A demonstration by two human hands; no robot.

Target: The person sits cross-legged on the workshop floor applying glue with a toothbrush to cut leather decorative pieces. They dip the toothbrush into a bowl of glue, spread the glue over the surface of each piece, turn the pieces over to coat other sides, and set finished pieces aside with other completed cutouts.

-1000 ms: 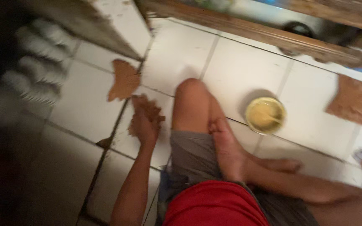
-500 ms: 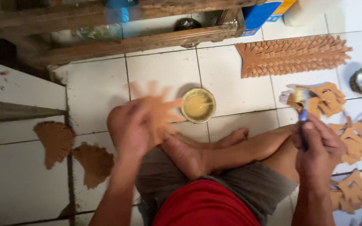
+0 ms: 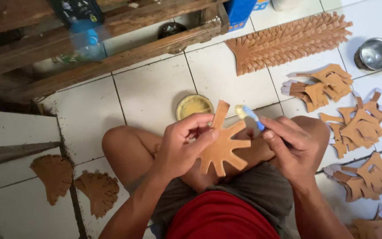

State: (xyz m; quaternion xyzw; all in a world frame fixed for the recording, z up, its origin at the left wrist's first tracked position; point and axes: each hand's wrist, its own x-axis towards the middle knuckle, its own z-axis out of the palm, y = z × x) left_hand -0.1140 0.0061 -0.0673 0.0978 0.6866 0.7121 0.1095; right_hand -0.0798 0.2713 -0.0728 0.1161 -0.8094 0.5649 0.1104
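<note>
Currently left hand (image 3: 180,148) gripping a tan finger-cut leather piece (image 3: 221,148) over the lap, fingers closing on its edge, right hand (image 3: 290,148) pinching a blue-handled glue brush (image 3: 249,114) beside it, yellow glue tin (image 3: 194,106) sitting on the tiled floor (image 3: 151,93) just beyond.

1. We have brought our left hand (image 3: 180,146) up off the floor; it now pinches a tan, many-fingered leather cutout (image 3: 223,146) over our lap.
2. Our right hand (image 3: 295,152) has come across from the side with a blue-handled brush (image 3: 249,114), whose tip now sits just beside the cutout's top strip.
3. Our view has swung right, from the floor at our left to our lap.
</note>
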